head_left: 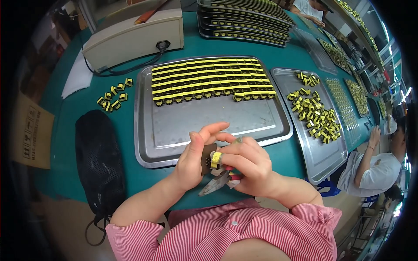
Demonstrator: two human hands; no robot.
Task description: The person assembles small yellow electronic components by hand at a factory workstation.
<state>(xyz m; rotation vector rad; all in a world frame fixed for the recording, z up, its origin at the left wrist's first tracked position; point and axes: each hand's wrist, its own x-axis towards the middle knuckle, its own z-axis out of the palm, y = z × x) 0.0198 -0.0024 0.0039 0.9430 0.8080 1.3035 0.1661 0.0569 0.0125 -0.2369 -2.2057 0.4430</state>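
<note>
My two hands meet over the near edge of a metal tray (pixel 170 126). My left hand (pixel 188 163) is closed around a dark brown flat block (pixel 207 157), its fingers curving over the top. In my right hand (pixel 251 164) is a pair of pliers (pixel 214 184) with red handles, jaws pointing down and left. A small transformer (pixel 216 159) wrapped in yellow tape sits at my right fingertips, thin pins pointing at the brown block. My fingers partly hide the pliers' handles. Rows of yellow-and-black transformers (pixel 209 81) fill the far half of the tray.
A second tray (pixel 320 163) on the right holds a loose pile of transformers (pixel 313 114). Several more (pixel 114 95) lie at the left, near a black bag (pixel 100 158). Behind stand a beige machine (pixel 135 39) with a cable and stacked full trays (pixel 244 24). Co-workers sit at the right.
</note>
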